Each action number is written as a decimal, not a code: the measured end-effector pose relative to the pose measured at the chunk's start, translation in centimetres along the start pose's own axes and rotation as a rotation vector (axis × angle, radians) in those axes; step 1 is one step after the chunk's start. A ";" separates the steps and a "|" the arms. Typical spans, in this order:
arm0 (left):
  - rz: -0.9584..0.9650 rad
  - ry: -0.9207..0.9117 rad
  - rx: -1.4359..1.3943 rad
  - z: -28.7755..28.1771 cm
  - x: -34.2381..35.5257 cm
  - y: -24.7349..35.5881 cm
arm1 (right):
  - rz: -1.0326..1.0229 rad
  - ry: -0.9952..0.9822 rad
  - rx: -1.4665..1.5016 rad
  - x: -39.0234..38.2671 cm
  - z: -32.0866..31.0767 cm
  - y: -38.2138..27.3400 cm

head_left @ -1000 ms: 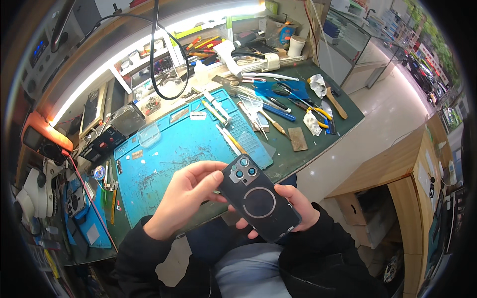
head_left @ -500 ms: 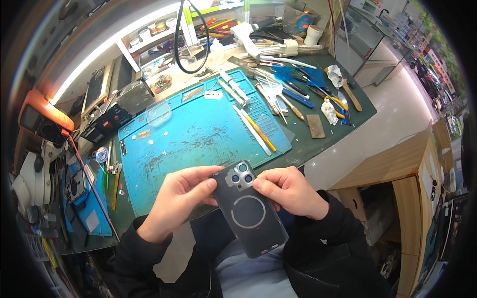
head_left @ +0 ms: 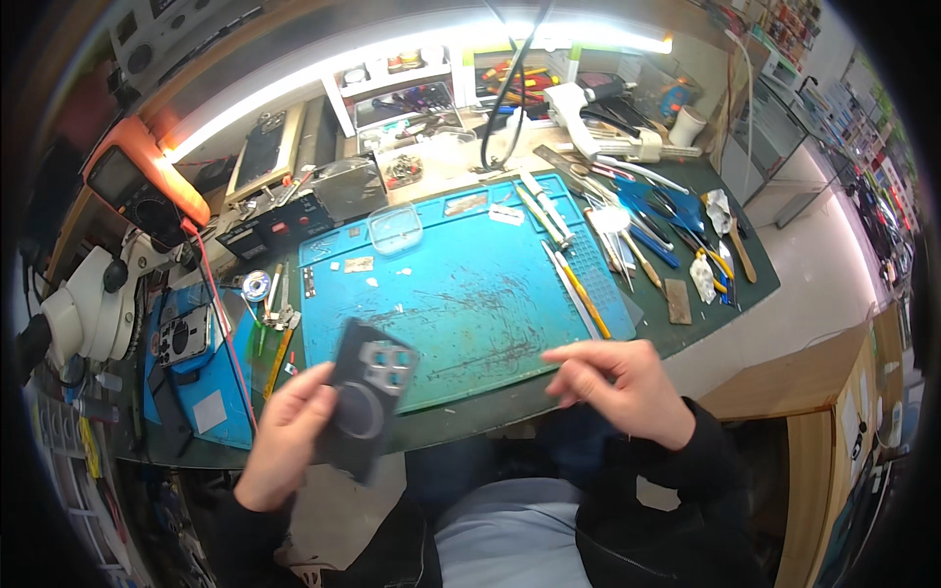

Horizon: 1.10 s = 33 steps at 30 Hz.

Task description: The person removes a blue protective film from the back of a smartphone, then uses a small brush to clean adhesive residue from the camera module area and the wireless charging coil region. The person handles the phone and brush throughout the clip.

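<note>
A dark phone case [head_left: 365, 407] with a pale ring on its back is gripped along its left edge by my left hand [head_left: 286, 431]. It is tilted and slightly blurred, above the near left edge of the blue work mat [head_left: 441, 294]. Teal shows through its camera openings. Over the mat's near right edge, my right hand [head_left: 622, 390] is apart from the case. Its index finger points left and the other fingers are loosely bent, with nothing visible between them.
A clear plastic box [head_left: 395, 231] and small scraps lie on the mat. Pens, tweezers and pliers crowd the right side. An orange multimeter [head_left: 145, 186] stands at the left, above a disassembled phone [head_left: 186, 335]. A black cable [head_left: 510, 93] hangs over the far edge.
My right hand has let go of the phone case and moved right. My left hand has carried the case left. The view has shifted, so the bench sits further right.
</note>
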<state>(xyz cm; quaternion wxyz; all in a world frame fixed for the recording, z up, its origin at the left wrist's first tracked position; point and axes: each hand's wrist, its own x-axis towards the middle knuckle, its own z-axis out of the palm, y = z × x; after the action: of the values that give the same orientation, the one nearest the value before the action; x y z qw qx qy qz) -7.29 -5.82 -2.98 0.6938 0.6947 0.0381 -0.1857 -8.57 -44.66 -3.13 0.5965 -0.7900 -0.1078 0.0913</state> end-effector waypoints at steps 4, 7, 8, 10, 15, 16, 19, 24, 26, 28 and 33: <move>0.259 0.317 0.309 -5.4 -1.7 0.7 | -0.235 0.285 -0.436 2.2 -1.6 0.3; 0.252 0.302 0.493 -4.5 -1.9 1.1 | -0.320 0.300 -0.634 3.7 -1.2 0.0; 0.211 0.247 0.509 -3.9 -1.8 1.5 | -0.313 0.282 -0.661 3.8 -1.0 -0.4; 0.147 0.090 0.443 -3.0 -1.0 1.0 | -0.381 0.217 -0.634 4.3 0.0 -1.1; 0.252 -0.141 0.652 3.0 3.3 3.8 | -0.343 0.144 -0.623 5.5 0.3 -2.7; 0.274 -0.144 0.655 4.2 4.2 3.7 | -0.251 0.091 -0.511 5.8 0.3 -2.9; 0.376 -0.092 0.449 8.3 7.2 1.9 | 0.018 -0.121 -0.092 7.1 0.7 -2.0; 0.446 -0.104 0.406 11.0 9.9 1.4 | 0.209 -0.151 0.251 10.7 0.6 -1.2; 0.370 -0.045 0.400 9.5 9.8 1.9 | 0.223 -0.155 0.201 12.8 -0.7 -0.6; 0.453 0.080 0.426 7.0 10.4 2.1 | 0.176 -0.087 0.094 15.3 -2.1 0.6; 0.676 0.544 0.637 -1.6 13.3 5.9 | 0.155 0.068 -0.129 22.1 -3.9 3.9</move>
<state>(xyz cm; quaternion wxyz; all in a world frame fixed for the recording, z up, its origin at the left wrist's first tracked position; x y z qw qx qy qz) 7.22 -7.21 -1.61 0.4349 0.8673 -0.0676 0.2324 13.92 -43.17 -6.19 0.5389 -0.8354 -0.0318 0.1032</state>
